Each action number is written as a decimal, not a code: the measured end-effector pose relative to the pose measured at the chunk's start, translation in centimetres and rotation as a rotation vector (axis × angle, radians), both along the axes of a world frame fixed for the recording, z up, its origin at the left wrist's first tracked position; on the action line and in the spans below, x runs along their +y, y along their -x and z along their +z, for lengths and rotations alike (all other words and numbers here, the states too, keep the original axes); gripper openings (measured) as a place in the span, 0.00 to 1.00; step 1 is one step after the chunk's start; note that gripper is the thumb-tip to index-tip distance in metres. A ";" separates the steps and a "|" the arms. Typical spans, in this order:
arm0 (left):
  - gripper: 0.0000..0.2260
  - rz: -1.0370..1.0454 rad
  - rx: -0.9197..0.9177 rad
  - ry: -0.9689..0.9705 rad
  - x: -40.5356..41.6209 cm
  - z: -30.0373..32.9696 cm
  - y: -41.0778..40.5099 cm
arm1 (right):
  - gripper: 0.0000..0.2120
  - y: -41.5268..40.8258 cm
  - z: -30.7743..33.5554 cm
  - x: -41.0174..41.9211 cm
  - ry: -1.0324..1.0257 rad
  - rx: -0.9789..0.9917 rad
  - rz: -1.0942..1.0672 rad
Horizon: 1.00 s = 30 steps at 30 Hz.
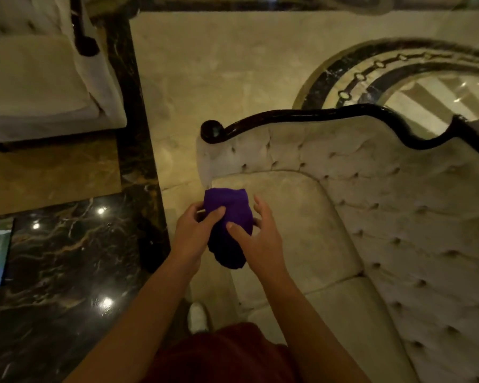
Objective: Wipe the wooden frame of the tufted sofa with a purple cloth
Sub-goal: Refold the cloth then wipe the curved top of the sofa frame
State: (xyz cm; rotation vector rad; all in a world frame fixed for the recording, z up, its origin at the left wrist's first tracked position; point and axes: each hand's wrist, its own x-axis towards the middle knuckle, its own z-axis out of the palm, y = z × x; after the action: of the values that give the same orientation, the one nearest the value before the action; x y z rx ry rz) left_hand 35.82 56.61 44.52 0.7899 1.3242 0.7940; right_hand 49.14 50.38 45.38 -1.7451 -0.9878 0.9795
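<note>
Polished marble flooring [219, 64] is running cream across the middle, with a dark veined band [67, 258] shining at the left beside a second pale sofa [39, 78]. Left hand [190, 233] is pinching the purple cloth [230, 225] — thumb on top, fingers curled behind its left edge. Bunched between both hands, the cloth is hanging above the front left corner of the tufted sofa [385, 217] seat. Right hand [260, 236] is cupping the cloth's right side, fingers loosely spread. Wooden frame [302, 114] — dark, glossy — is curving along the sofa's back edge, well apart from the cloth.
</note>
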 end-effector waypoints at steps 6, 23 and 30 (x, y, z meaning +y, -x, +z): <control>0.17 0.046 0.046 -0.005 6.3 -0.6 1.8 | 0.45 3.4 -1.2 7.7 -0.012 -0.168 0.231; 0.10 -0.127 0.123 0.050 35.3 -4.2 -1.1 | 0.38 -2.7 -6.3 38.6 0.102 -0.340 0.343; 0.15 -0.151 0.119 0.262 45.5 -8.5 -2.0 | 0.31 -7.3 -8.4 45.8 0.270 -0.309 0.153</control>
State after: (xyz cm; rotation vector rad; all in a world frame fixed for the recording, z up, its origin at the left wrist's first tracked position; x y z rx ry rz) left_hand 37.80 102.15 35.99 0.7254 1.4221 0.4483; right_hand 56.46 96.18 36.96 -2.1165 -1.2454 0.9936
